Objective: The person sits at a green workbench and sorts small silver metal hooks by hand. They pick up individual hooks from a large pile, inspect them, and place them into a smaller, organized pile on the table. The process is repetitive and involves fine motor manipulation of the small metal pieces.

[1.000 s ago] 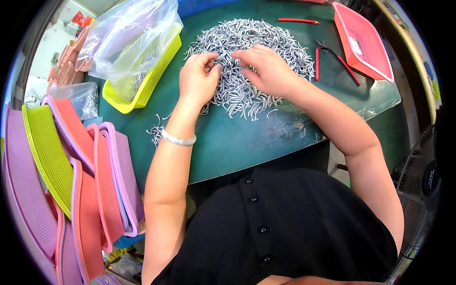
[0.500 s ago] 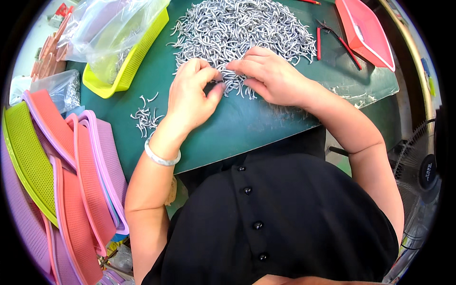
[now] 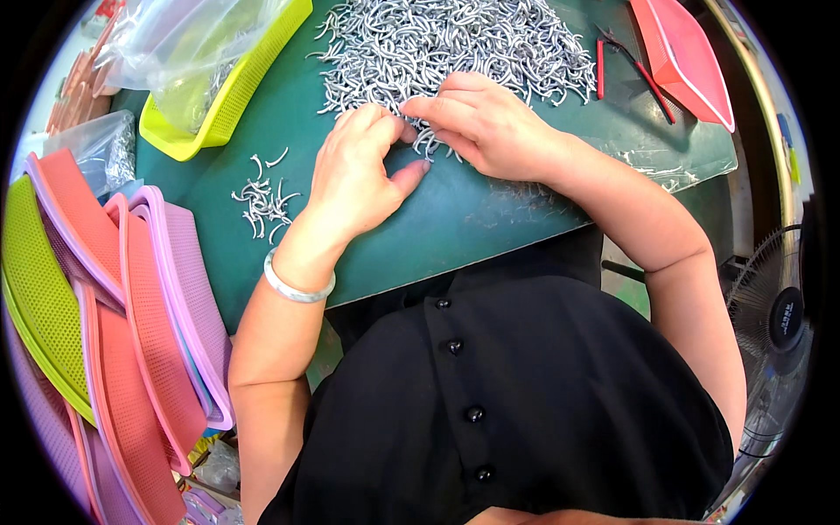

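A wide heap of small curved silver-grey pieces (image 3: 464, 44) covers the far middle of the green table (image 3: 411, 236). At its near edge are both my hands. My left hand (image 3: 354, 166), a pale bangle (image 3: 297, 280) on its wrist, has thumb and forefinger apart beside a few pieces. Close by, my right hand (image 3: 490, 122) reaches over the heap's edge, forefinger stretched toward the left hand and thumb lower, apart from it. Several pieces show between the two hands. A small separate group of the same pieces (image 3: 262, 201) lies left of my left wrist.
A yellow-green basket (image 3: 254, 83) with a clear plastic bag (image 3: 184, 52) stands at back left. Stacked pink, purple and green baskets (image 3: 149, 332) fill the left side. Red-handled pliers (image 3: 643, 74) lie near a pink basket (image 3: 691, 66) at right. A fan (image 3: 779, 315) stands lower right.
The view has shifted slightly. My left thumb and forefinger have spread wider apart, and my right forefinger has come closer to the left hand.
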Tool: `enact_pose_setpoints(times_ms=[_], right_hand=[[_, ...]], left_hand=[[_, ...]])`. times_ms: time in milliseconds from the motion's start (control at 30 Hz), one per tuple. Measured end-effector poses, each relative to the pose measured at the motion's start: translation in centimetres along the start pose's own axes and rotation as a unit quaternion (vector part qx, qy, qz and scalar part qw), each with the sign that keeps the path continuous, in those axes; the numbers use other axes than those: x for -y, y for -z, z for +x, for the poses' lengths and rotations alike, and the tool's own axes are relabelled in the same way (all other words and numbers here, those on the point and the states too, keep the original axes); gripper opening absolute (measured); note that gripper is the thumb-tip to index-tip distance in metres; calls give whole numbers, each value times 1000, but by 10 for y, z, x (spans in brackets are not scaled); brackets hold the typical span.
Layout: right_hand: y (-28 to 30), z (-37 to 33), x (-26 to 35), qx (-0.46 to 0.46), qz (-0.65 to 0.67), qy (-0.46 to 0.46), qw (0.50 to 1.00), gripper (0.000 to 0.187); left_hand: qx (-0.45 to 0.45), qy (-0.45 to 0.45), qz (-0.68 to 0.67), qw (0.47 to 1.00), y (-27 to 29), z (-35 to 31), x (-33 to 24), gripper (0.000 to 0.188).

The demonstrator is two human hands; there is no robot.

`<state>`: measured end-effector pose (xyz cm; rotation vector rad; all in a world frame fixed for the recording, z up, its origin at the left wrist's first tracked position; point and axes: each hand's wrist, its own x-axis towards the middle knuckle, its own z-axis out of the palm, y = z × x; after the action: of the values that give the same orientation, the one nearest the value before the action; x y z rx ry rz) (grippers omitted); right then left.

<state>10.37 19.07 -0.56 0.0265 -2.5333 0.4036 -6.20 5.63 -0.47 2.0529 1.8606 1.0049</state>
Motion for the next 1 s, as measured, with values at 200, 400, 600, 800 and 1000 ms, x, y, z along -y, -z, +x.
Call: enact_pose_setpoints(times_ms=[200,400,600,800,1000], right_hand=[[-1,-3,2,-11,-3,-4,1000,47],[0,-5,5,-7,11,-10,1000,51],[2,-7,8,5,43,-23,999,53],[8,-11,3,30,93,-75,992,42],[9,-11,4,34,99,-82,991,43]], left_hand=[[-3,-17,-7,1000,2,0,-3,31],[-9,-52,27,998,-1,-2,-3,24],[-20,-44,29,998,-4,-3,-5,11],[-20,-55,33,998,-3,-2,-5,12],[-17,-70,58,996,-3,-2,-7,12]])
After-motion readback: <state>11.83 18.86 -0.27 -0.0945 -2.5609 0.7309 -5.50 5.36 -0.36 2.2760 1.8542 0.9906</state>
